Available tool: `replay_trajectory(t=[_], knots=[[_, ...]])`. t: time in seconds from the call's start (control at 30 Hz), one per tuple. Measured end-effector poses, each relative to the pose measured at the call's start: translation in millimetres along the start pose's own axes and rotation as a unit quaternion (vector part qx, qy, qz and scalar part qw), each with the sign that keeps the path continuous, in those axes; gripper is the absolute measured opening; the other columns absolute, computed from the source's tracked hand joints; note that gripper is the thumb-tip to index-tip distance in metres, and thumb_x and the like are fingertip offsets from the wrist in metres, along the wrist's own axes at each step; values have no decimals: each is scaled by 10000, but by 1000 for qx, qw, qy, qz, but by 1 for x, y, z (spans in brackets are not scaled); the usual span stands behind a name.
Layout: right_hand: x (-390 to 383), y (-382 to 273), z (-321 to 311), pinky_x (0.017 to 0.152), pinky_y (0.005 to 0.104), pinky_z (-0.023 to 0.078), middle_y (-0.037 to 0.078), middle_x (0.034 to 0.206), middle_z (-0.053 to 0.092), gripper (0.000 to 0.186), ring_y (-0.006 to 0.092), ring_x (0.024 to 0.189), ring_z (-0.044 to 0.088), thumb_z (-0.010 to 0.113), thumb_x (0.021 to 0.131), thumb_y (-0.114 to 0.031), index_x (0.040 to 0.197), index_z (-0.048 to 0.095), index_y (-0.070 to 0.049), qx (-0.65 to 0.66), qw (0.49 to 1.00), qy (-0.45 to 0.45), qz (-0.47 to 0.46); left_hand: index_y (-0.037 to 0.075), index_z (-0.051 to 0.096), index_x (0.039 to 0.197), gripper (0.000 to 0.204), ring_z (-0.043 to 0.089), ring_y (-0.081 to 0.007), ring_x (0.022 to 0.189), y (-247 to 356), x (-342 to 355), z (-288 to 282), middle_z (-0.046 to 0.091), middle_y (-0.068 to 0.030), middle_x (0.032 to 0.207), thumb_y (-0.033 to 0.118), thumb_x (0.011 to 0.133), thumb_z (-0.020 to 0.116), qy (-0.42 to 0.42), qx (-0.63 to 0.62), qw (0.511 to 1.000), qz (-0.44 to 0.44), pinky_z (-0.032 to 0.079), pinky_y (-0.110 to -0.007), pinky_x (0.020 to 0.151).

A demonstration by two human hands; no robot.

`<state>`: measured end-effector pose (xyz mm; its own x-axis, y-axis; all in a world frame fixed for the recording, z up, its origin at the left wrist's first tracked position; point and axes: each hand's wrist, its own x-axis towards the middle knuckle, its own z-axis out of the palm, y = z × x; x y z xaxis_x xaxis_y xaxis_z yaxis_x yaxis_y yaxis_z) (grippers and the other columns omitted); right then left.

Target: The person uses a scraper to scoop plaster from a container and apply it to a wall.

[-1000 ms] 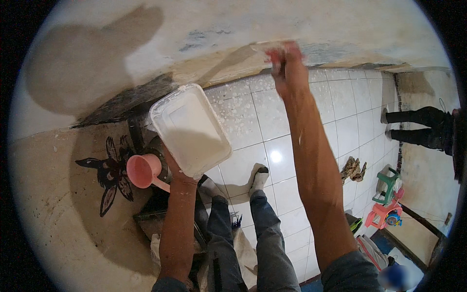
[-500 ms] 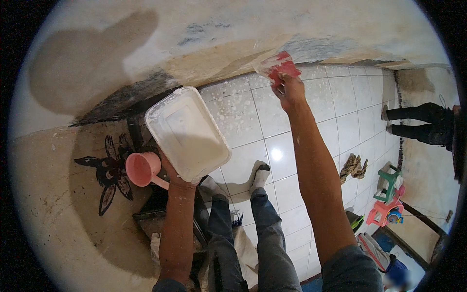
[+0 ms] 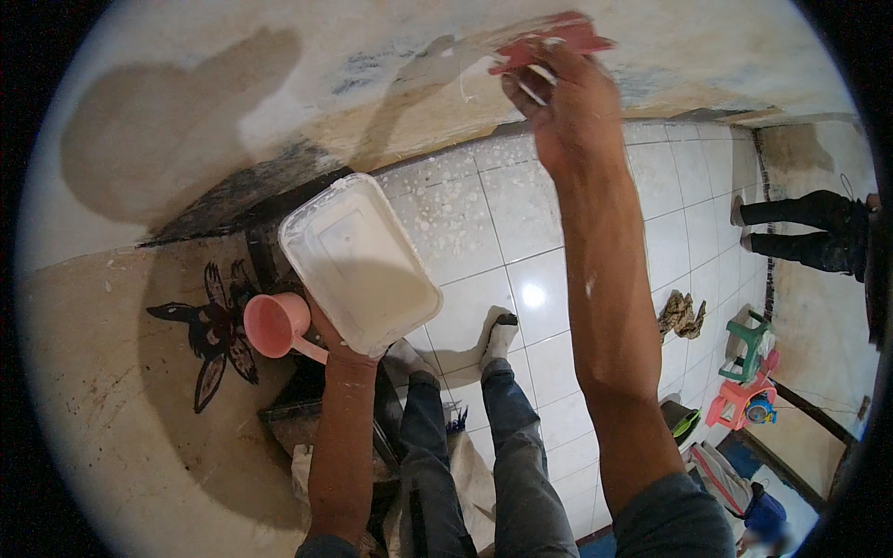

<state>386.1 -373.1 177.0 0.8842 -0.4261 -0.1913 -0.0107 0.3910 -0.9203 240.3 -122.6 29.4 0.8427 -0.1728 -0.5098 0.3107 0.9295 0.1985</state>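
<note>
Glossy white floor tiles (image 3: 521,216) throw back a bright spot of light (image 3: 533,296), and pale splatters (image 3: 456,200) dot them beside the patchy cream-and-grey wall (image 3: 344,93). Over on the left, a dark flower shape (image 3: 214,327) marks the brownish wall (image 3: 112,372); across the room, a green plastic stool (image 3: 747,352) and a pink seat (image 3: 733,402) stand near another stained wall (image 3: 819,339).

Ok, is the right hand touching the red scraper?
Touching. The head view shows the right hand holding the red scraper, with fingers against its near edge.
</note>
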Motion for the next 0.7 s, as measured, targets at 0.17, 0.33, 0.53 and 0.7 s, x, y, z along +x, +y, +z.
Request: replay_trajectory(t=[0.17, 0.33, 0.53, 0.7], knots=[[-22, -1, -29, 747, 390, 590, 114, 963, 637, 222, 233, 855, 651, 530, 852, -24, 1072, 549, -4, 14, 999, 30, -18, 123, 497, 1336, 561, 600, -299, 1106, 2, -2, -1, 587, -92, 1268, 534, 963, 418, -2, -8, 1000, 0, 527, -488, 908], [-8, 61, -47, 729, 404, 587, 120, 944, 634, 219, 231, 819, 648, 522, 832, 8, 1049, 551, -2, 5, 996, 74, 49, 124, 495, 1341, 577, 595, -299, 1117, 4, -4, -8, 582, -92, 1278, 548, 956, 427, -3, -14, 1000, -4, 523, -495, 914], [39, 62, -15, 855, 362, 545, 124, 931, 595, 111, 223, 862, 598, 558, 897, -83, 960, 559, 8, 71, 992, 24, 103, 125, 491, 1347, 596, 589, -300, 1131, 5, -8, -4, 575, -93, 1291, 564, 949, 438, -12, -19, 1000, -8, 517, -503, 922], [19, -3, 23, 871, 367, 521, 112, 925, 601, 172, 229, 866, 589, 564, 917, -163, 947, 581, 6, 84, 995, -44, 2, 127, 490, 1353, 612, 586, -299, 1139, 5, -11, -3, 570, -91, 1303, 577, 940, 450, -18, 12, 1000, 10, 512, -503, 935]])
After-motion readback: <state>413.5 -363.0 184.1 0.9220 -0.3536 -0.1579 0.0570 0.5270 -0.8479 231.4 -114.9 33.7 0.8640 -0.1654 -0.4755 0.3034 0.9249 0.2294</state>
